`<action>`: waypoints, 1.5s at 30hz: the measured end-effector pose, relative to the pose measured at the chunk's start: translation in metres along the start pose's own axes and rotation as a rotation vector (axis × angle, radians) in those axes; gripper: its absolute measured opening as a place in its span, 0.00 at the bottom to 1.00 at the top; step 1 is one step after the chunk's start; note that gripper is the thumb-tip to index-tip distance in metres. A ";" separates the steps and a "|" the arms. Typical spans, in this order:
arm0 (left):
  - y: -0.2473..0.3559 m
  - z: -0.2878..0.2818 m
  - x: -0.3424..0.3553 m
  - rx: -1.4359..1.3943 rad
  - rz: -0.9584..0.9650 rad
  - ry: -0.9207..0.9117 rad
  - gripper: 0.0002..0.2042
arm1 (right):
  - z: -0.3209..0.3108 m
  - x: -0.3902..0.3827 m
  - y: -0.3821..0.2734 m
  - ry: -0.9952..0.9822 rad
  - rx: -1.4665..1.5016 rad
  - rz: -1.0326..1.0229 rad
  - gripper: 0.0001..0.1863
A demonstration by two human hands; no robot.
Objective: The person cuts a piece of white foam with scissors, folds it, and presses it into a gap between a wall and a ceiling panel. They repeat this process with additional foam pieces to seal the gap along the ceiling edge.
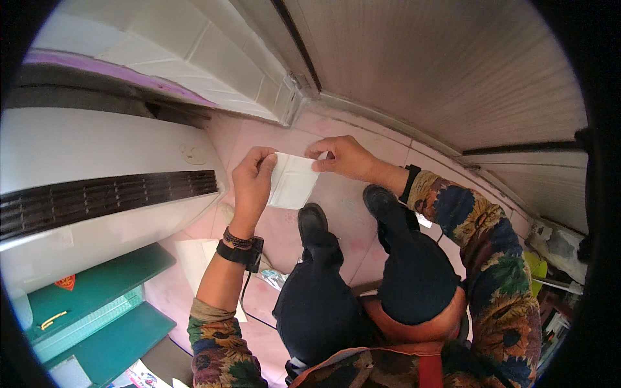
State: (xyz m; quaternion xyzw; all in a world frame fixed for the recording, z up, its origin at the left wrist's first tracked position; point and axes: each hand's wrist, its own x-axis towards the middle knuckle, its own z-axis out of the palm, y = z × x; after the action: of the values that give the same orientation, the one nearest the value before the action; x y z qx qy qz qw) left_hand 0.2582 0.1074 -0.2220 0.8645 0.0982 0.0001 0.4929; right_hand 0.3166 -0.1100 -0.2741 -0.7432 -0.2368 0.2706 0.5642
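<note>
A small white folded sheet (292, 184), apparently paper, is stretched between my two hands above the floor. Faint crease lines cross it, and its lower edge hangs free. My left hand (253, 180) pinches its upper left corner between thumb and fingers. At the upper right corner, my right hand (349, 158) grips the edge with thumb and curled fingers. Below the sheet, my dark shoes (313, 220) rest on the pink tiles.
On the left stands a white appliance (97, 152) with a dark slatted vent, above green shelves (129, 336). Pale sheets (197, 258) lie on the pink tiled floor (349, 258). A ribbed panel (440, 71) borders the upper right. I sit on an orange seat (420, 323).
</note>
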 end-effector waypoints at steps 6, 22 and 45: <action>-0.040 -0.001 0.023 -0.261 -0.096 0.064 0.10 | 0.007 0.007 0.059 0.125 0.278 0.252 0.10; -0.109 0.047 -0.005 -0.569 -0.409 0.064 0.13 | 0.001 0.008 0.109 0.244 0.493 0.406 0.09; -0.125 0.082 0.024 -0.390 -0.309 0.221 0.06 | 0.003 0.020 0.120 0.323 0.155 0.468 0.22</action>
State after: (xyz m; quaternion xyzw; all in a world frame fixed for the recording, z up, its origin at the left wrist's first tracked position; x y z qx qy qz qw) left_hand 0.2683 0.1032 -0.3732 0.7227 0.2803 0.0381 0.6307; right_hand 0.3350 -0.1253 -0.3938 -0.7656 0.0553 0.2892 0.5719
